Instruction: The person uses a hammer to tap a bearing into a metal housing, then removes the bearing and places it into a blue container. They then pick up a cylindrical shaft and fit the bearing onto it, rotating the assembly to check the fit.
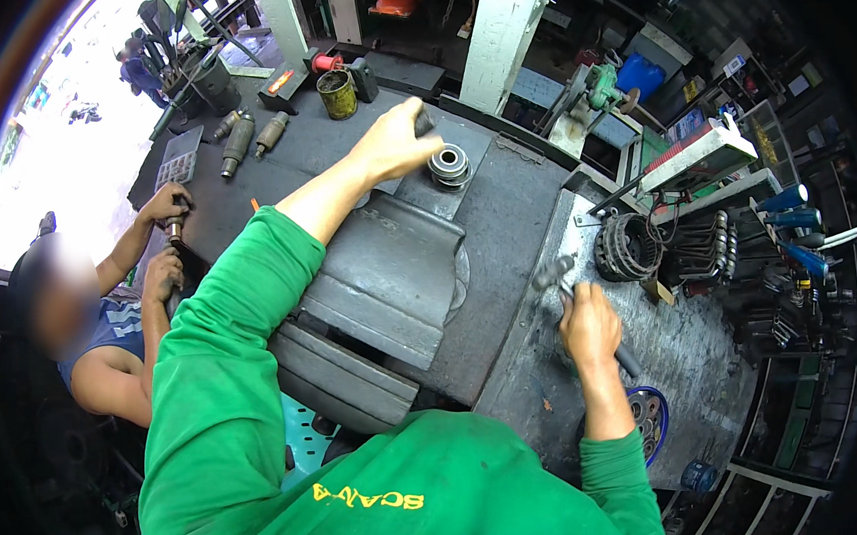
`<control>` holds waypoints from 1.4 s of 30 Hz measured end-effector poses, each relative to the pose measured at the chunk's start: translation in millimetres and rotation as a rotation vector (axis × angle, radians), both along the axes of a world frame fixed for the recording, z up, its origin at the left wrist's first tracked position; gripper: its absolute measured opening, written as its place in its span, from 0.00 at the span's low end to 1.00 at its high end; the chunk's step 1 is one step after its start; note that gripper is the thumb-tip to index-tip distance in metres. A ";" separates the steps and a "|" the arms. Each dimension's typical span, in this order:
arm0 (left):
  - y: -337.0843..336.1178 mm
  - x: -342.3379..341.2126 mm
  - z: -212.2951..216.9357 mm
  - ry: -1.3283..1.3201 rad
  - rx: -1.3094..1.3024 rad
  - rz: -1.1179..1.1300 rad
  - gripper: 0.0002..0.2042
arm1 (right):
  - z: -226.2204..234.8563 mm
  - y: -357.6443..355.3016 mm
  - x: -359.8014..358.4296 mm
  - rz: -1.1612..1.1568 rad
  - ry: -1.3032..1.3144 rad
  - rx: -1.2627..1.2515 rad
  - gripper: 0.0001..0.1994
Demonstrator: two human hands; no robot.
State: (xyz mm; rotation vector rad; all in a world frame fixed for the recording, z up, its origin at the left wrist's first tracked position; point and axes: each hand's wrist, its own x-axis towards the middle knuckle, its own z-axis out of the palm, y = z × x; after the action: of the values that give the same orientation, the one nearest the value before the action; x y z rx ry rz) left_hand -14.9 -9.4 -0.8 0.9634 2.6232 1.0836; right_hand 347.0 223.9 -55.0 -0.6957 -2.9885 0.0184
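My left hand (390,145) reaches out over the bench, closed around a short dark piece (424,121) whose kind I cannot make out. Just right of its fingers, a round metal bearing-like part (450,167) with a hole in its centre sits on a flat plate. My right hand (591,325) grips a hammer; its head (554,272) is smeared by motion and its dark handle (627,359) sticks out below my fist. Between my arms lies a big grey bench vise (380,270).
At the left, a co-worker's hands (165,272) hold a metal tool. Cylindrical metal parts (238,147) and a yellow can (337,95) stand at the back. To the right are a coil-wound ring (628,247), a blue-rimmed bowl (658,420) of parts and blue-handled screwdrivers (792,219).
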 end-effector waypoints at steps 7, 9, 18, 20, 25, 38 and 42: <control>19.5 23.0 -0.8 0.174 -0.452 -0.142 0.41 | -56.3 -14.1 63.2 -0.144 0.013 -0.064 0.15; 20.6 25.3 3.3 0.111 -0.455 -0.153 0.38 | -48.8 -20.3 71.9 -0.169 0.049 -0.102 0.19; 26.0 84.6 84.1 -0.237 0.128 -0.252 0.31 | 22.0 -30.0 101.0 -0.054 0.440 -0.381 0.17; 33.6 126.5 95.1 -0.864 0.412 -0.325 0.23 | 33.8 -25.9 102.4 -0.011 0.505 -0.394 0.16; 64.6 241.7 89.0 -1.609 0.679 -0.439 0.36 | 60.7 -21.6 104.2 -0.083 0.694 -0.874 0.18; 87.9 392.6 -25.6 -1.890 0.807 -0.216 0.35 | 76.6 -7.5 135.8 0.272 0.581 -0.599 0.36; 88.4 409.5 -51.8 -1.879 0.831 -0.045 0.32 | 56.8 -7.6 145.5 0.305 0.606 -0.582 0.35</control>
State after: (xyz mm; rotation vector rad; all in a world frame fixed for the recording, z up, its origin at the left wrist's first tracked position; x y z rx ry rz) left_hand 394.6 79.0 -52.7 -0.1737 0.6080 1.6995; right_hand 492.5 216.4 1.8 -0.1888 -2.4423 0.9540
